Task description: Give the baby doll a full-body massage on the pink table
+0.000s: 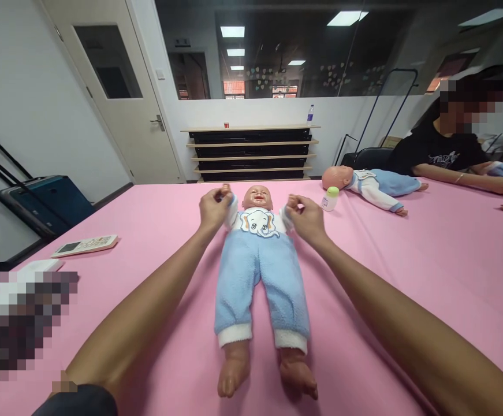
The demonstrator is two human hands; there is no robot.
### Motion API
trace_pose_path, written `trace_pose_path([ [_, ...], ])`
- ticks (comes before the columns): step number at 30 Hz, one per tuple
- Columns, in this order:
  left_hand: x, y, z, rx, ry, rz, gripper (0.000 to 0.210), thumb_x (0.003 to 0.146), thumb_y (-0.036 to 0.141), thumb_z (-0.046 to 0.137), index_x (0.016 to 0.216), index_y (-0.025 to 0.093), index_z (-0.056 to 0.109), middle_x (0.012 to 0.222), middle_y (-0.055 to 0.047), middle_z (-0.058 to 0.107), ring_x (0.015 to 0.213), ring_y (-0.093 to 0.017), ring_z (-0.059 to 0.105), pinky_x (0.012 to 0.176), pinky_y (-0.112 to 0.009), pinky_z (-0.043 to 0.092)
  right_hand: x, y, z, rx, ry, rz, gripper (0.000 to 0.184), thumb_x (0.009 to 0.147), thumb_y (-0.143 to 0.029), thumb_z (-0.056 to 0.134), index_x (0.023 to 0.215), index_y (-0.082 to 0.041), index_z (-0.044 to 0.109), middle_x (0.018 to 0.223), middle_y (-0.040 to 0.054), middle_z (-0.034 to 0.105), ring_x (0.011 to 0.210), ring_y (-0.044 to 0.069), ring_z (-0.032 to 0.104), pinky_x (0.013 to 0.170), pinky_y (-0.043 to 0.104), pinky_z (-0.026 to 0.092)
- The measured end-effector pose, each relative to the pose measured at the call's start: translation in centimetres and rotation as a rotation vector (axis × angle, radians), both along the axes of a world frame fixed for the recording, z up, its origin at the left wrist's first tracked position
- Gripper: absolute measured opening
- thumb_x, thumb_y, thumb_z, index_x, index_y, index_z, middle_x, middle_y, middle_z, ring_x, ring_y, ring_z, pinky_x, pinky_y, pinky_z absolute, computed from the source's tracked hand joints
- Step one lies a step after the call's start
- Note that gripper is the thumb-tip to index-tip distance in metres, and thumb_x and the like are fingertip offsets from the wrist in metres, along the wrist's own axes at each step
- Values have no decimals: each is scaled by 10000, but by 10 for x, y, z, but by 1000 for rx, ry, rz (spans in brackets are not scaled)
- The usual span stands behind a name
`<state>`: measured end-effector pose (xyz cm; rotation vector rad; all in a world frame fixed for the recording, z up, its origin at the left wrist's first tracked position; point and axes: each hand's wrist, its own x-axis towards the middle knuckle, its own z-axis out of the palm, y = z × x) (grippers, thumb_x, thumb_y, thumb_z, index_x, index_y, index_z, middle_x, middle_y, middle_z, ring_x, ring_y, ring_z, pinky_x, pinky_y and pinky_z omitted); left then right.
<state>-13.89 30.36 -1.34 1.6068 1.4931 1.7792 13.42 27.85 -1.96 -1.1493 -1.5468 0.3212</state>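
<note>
The left hand (213, 208) is closed around the left-side wrist of a plastic baby doll in a white elephant-print top and fuzzy light-blue trousers (260, 254), fingers curled over the white cuff so that the doll's own small hand is hidden inside the grip. The right hand (305, 218) is likewise curled shut on the doll's other wrist, thumb and fingers pinched over the sleeve end. Both forearms stretch straight out from the bottom of the view, converging slightly towards the doll's shoulders, with the doll's arms lifted up beside its head. The doll lies on its back in the middle of the pink-covered table (407, 271), head away from the person, bare feet pointing back towards them, between the two forearms. Just beside the right hand, farther along the table, stands a small white bottle with a pale green cap (330, 199), and behind it lies a second baby doll in white and blue clothing (370, 185), next to another person in a black T-shirt (442, 151) who leans on the table. To the left on the table rests a flat white remote-like device (85, 245).
</note>
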Motion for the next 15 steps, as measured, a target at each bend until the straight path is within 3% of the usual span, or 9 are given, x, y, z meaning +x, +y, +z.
trace_pose_path([
  [3, 38, -12, -2, -32, 222, -174, 327, 865, 297, 527, 1097, 164, 713, 1074, -76, 721, 1000, -214, 652, 936, -351, 486, -35, -20, 0, 144, -502, 191, 293, 898, -172, 522, 1166, -175, 640, 1124, 93, 654, 1007, 209, 588, 914, 337, 481],
  [6, 53, -26, -9, -11, 453, -264, 415, 817, 119, 414, 1074, 205, 729, 1159, -40, 707, 1110, -203, 618, 1027, -343, 441, -53, -33, -7, 150, -760, 242, 302, 962, -173, 432, 1206, -164, 609, 1186, 122, 629, 1052, 227, 568, 939, 345, 459],
  [11, 44, -34, -4, 10, 537, -188, 488, 757, 89, 455, 1176, 207, 676, 1198, -54, 678, 1126, -213, 596, 1029, -347, 443, -51, -38, -5, 165, -762, 198, 335, 950, -176, 452, 1265, -159, 566, 1212, 126, 621, 1088, 240, 557, 952, 356, 455],
  [15, 22, -33, -3, 51, 438, -41, 516, 745, 125, 562, 1251, 216, 603, 1210, -79, 654, 1112, -244, 592, 1001, -377, 453, -25, -31, 0, 128, -449, 87, 296, 914, -224, 508, 1185, -165, 611, 1084, 98, 664, 939, 210, 596, 858, 334, 491],
])
